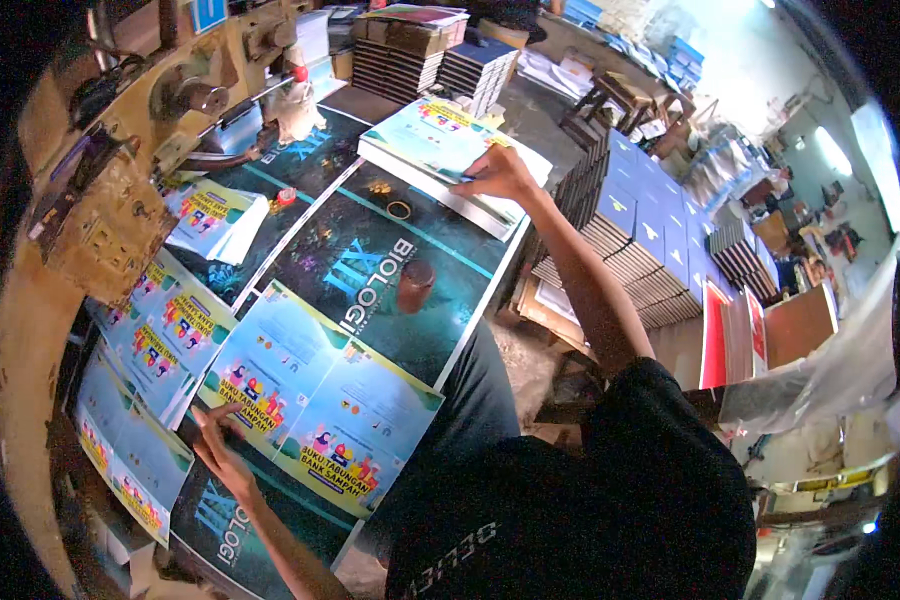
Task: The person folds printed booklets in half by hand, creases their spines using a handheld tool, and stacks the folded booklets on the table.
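Note:
A printed sheet with two blue-and-yellow booklet covers [340, 370] lies on dark, book-cover-printed board [390, 330] in front of me. My left hand [225, 455] rests at the left corner of this sheet, its fingers apart and touching the edge. Farther off to the right, my right hand [500, 178] pinches the near edge of the top printed sheet [435, 135] on a thick stack. Its fingertips are partly hidden. Between the two hands a brown round object [416, 285] and a small yellow ring [399, 210] sit on the dark surface.
An old machine with a lever tipped by a red knob [300, 74] stands at the left, over more printed sheets [170, 320]. Stacked blue-covered books [640, 220] fill the right side. More book piles [400, 60] stand at the back.

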`<state>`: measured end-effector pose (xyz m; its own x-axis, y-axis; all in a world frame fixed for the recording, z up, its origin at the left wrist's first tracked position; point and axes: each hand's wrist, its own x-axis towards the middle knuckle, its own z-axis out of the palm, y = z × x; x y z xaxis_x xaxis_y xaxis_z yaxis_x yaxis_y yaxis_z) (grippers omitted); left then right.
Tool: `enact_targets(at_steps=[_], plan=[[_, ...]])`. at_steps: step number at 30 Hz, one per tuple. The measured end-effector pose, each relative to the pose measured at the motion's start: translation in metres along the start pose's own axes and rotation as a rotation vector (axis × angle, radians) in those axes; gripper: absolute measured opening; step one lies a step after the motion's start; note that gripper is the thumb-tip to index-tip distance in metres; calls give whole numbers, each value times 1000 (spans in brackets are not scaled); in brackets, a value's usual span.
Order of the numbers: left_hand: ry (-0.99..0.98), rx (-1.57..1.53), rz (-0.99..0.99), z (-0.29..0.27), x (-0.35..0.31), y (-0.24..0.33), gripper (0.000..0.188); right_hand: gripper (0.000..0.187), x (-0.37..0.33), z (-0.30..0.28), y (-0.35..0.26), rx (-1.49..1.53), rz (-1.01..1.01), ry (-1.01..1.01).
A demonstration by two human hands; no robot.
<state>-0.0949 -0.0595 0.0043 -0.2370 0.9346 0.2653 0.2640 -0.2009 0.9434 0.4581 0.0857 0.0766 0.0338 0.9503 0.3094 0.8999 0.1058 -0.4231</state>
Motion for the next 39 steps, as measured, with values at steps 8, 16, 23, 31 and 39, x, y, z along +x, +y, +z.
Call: enact_targets(at_steps=[8,16,23,31,39], plan=[[-99,181,-84,-16,-4,-33,60,52,11,11,11,61,256,-21],[4,-62,-102,-5,-2,-14,66,68,47,26,19,-726,133,-491],[-80,-4,-32,1,-2,10,63,104,25,-6,-17,-462,39,-280],[-50,-79,-54,8,-5,12,60,74,32,-6,8,-307,214,-306],[-94,18,16,-5,-7,14,26,43,9,10,0,-138,94,-118]])
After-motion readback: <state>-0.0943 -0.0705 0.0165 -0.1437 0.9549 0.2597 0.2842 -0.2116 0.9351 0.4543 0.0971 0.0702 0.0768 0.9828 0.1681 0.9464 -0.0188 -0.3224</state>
